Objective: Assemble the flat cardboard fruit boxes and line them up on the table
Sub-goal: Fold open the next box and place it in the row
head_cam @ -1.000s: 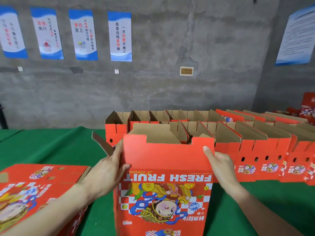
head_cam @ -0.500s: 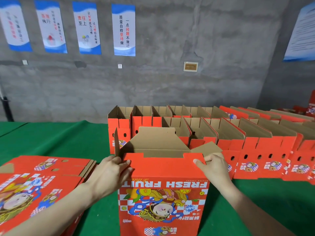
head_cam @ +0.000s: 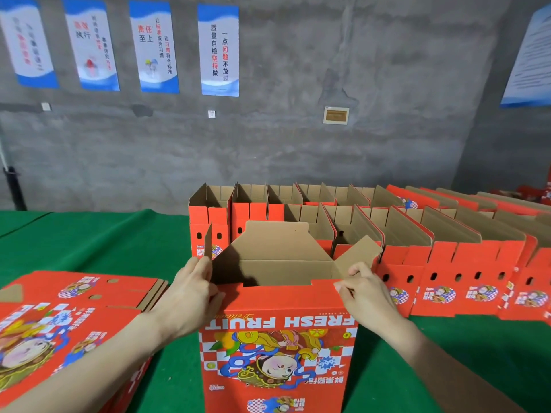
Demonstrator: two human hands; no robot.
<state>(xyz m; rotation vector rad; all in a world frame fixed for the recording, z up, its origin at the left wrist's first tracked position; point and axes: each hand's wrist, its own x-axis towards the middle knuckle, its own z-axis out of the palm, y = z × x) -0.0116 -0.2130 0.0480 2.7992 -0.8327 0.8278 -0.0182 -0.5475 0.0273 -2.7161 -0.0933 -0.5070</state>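
**Both hands on the open top of a fruit box**

The fruit box (head_cam: 277,347) I am working on stands upright at the near edge of the green tabletop (head_cam: 89,242), about midway along it. Its printed red front faces me, with the words FRESH FRUIT upside down from where I look. The top is open and I can see the brown inside.

My left hand (head_cam: 190,296) grips the top left corner of the box. The thumb lies up along the left side flap (head_cam: 208,242), which stands nearly upright, and the fingers (head_cam: 216,296) curl onto the front panel. My right hand (head_cam: 368,293) pinches the top right corner, fingers curled, the index over the base of the right side flap (head_cam: 357,254), which tilts outward. The back flap (head_cam: 277,242) leans away from me.

A stack of flat boxes (head_cam: 74,323) lies at the near left corner, just beside my left forearm, print side up.

The assembled boxes (head_cam: 447,263) stand in two rows behind my box, touching side by side and running from the middle towards the right edge. The back row is closer to the far edge, and all tops are open.

Beyond the far edge is a grey concrete wall with blue and white posters (head_cam: 217,49).
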